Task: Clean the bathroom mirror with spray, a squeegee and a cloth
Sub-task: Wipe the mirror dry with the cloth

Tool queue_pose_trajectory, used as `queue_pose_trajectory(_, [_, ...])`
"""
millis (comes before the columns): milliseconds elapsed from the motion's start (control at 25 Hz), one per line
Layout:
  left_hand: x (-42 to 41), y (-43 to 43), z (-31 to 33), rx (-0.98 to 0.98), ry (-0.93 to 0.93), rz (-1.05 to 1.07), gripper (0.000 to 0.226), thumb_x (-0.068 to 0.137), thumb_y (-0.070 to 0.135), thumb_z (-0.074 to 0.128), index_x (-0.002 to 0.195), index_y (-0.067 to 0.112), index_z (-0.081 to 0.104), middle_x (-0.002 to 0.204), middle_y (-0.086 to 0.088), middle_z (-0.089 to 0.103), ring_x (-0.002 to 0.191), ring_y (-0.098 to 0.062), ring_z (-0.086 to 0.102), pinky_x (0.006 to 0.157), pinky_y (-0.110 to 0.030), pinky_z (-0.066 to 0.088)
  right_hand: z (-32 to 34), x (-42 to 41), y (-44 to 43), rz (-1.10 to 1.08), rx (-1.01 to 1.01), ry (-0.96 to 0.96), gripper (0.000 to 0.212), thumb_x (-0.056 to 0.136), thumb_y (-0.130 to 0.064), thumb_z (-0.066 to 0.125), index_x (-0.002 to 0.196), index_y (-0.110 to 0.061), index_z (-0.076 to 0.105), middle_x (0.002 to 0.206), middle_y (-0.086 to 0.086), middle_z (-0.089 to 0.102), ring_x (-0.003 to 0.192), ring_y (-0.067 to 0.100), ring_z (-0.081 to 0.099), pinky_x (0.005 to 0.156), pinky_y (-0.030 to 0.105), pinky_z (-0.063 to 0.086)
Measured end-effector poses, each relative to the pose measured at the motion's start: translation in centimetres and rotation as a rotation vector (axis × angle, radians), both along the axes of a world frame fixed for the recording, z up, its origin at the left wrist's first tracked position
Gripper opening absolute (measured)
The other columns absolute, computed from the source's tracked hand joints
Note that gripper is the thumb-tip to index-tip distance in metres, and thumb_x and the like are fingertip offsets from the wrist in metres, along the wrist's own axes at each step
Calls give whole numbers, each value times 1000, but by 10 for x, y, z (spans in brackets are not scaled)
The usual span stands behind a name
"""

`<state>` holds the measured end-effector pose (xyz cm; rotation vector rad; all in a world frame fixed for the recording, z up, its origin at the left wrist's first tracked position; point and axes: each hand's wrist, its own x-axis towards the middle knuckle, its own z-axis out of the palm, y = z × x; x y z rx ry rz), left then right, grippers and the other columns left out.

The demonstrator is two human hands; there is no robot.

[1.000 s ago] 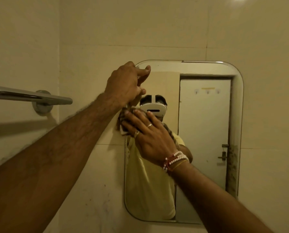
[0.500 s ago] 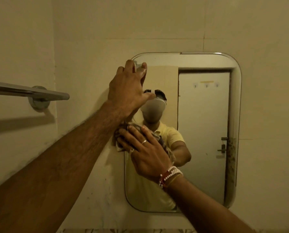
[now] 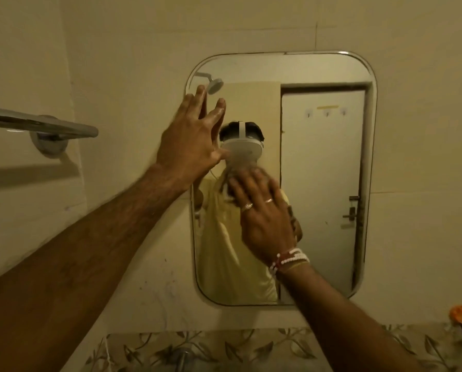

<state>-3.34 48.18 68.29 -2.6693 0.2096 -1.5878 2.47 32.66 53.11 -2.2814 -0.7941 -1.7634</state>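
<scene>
A rounded rectangular mirror [image 3: 323,183] hangs on the cream tiled wall. My right hand [image 3: 262,218] presses a greyish cloth [image 3: 231,178] flat against the glass near the mirror's middle left; most of the cloth is hidden under the fingers. My left hand [image 3: 192,135] is spread with fingers apart at the mirror's upper left edge, holding nothing. No spray bottle or squeegee shows in this view. The mirror reflects a person in a yellow shirt, a door and a shower head.
A chrome towel bar [image 3: 41,124] sticks out from the wall at the left. Below the mirror runs a band of leaf-patterned tiles [image 3: 251,347]. An orange object [image 3: 460,314] sits at the lower right edge.
My right hand has slid the cloth rightward and a little up across the glass. My left hand opened its fingers. The camera tilted down, showing the patterned tiles.
</scene>
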Motion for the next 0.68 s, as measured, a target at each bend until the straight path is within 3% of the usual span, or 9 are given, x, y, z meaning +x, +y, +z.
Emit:
queue_pose_trajectory(80, [1,5,-4,6,-22,-14,98,79,59,74,158,30,25,170,-7,3,157,-30,6,121,-45,17,12,3,-12,-41,176,-9,60,97,-22,38,156,-19,28,167,7,18,156,25,5,127,49,3])
queue_pose_trajectory(160, [2,5,-5,12,-28,-18,97,79,60,74,158,30,26,170,-8,3,156,-31,6,120,-46,17,10,3,-10,-43,221,2,62,97,-24,38,157,-20,26,167,6,16,156,25,3,127,48,1])
queue_pose_trajectory(400, [-3,3,-16,26,13,14,104,74,62,77,158,34,22,170,-8,3,156,-33,5,119,-51,23,-82,-6,21,36,-259,48,73,89,-23,46,158,-21,23,168,4,13,156,26,6,125,53,7])
queue_pose_trajectory(520, [-8,0,-40,57,60,29,102,76,61,76,159,39,19,171,-7,0,157,-32,3,118,-53,29,-126,-15,32,37,-357,80,77,89,-23,46,160,-20,16,169,2,9,156,25,6,126,49,5])
queue_pose_trajectory(680, [-13,1,-55,55,73,22,98,80,58,74,159,40,20,171,-5,-1,157,-30,4,116,-50,33,-121,-21,27,32,-404,94,74,90,-20,44,159,-18,20,168,3,14,156,25,10,124,50,12])
